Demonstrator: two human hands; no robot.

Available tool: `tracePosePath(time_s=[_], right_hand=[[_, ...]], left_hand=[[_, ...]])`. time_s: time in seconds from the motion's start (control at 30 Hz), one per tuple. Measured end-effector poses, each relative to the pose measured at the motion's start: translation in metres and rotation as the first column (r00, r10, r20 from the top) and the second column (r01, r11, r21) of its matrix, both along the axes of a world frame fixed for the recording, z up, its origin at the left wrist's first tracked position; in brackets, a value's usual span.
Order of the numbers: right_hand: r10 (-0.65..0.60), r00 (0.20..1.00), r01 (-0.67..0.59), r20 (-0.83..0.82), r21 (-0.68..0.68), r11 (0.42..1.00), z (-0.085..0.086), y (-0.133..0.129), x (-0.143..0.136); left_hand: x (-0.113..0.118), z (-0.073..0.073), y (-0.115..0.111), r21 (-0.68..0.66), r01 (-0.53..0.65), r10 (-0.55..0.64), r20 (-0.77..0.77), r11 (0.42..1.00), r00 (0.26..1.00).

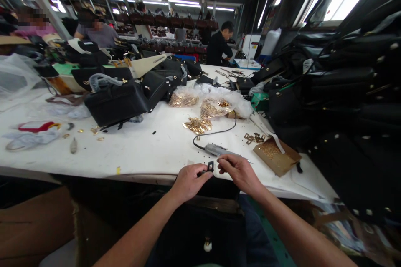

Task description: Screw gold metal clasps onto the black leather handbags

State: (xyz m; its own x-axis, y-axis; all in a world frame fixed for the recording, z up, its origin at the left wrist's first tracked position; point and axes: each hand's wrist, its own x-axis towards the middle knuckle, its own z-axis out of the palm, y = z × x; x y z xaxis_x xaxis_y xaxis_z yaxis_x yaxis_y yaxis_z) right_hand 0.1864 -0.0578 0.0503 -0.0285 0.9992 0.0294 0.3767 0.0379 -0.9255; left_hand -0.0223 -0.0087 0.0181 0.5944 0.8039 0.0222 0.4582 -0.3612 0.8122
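My left hand (189, 181) pinches a small dark rectangular frame (211, 166) with an opening in it, held upright at the table's front edge. Just right of it, my right hand (236, 170) has its thumb and fingers pressed together; whatever they may hold is too small to make out. A black bag (194, 229) rests on my lap below the forearms, its small clasp (207, 244) partly white. Behind my right hand lies a grey powered screwdriver (216, 150) with a black cord, its thin bit pointing right. Beyond it is a pile of gold metal fittings (197, 125).
An open cardboard box (277, 157) of small gold parts stands at right, near loose fittings (254, 138). Plastic bags of fittings (214, 107) lie farther back. Black bags (115, 102) sit at left, with more stacked high at right (338, 91). A person (218, 48) works beyond the table.
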Motion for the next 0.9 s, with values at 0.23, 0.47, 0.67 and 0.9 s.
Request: tracePosePath(time_s=[0.23, 0.47, 0.67, 0.9], right_hand=[[0.144, 0.897, -0.025, 0.419, -0.276, 0.961, 0.016, -0.07, 0.08], [-0.025, 0.889, 0.118, 0.456, -0.176, 0.977, 0.016, -0.056, 0.087], [-0.04, 0.917, -0.002, 0.397, 0.106, 0.994, 0.016, 0.068, 0.011], [0.082, 0.814, -0.149, 0.575, 0.07, 0.986, -0.028, 0.184, -0.03]], left_hand=[[-0.011, 0.002, 0.002, -0.058, 0.03, -0.036, -0.091, 0.998, 0.995], [-0.006, 0.0, 0.012, -0.115, 0.006, -0.011, -0.048, 0.993, 0.999], [-0.002, -0.005, 0.014, -0.161, -0.071, 0.074, 0.008, 0.984, 0.997], [-0.005, -0.006, 0.012, -0.172, -0.095, 0.096, -0.004, 0.981, 0.995]])
